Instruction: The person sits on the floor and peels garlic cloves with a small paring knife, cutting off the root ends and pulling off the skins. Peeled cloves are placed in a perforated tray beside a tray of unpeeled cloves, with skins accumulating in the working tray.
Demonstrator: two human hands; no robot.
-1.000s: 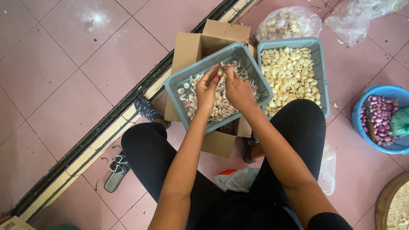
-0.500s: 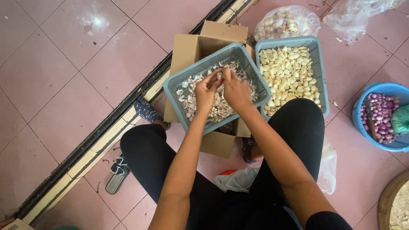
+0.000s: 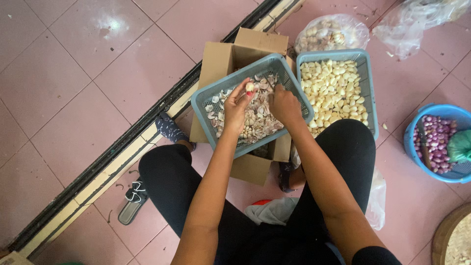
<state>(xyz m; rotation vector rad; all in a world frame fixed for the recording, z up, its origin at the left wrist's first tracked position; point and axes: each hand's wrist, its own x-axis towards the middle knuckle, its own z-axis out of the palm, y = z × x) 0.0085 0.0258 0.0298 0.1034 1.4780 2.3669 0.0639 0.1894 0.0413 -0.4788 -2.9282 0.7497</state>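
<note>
Left hand (image 3: pixel 236 109) pinches a garlic clove (image 3: pixel 249 87) at its fingertips, over the blue basket of skins (image 3: pixel 208 95). Right hand (image 3: pixel 284 105) is closed, seemingly on a small blade; can't tell for sure. The basket sits tilted on an open cardboard box (image 3: pixel 221 54), so hard pressure could probably tip it and dump skins on the floor. A loose pinch could drop the clove into the skins, not the peeled-garlic basket (image 3: pixel 369 88). Blade near fingers: cut risk.
</note>
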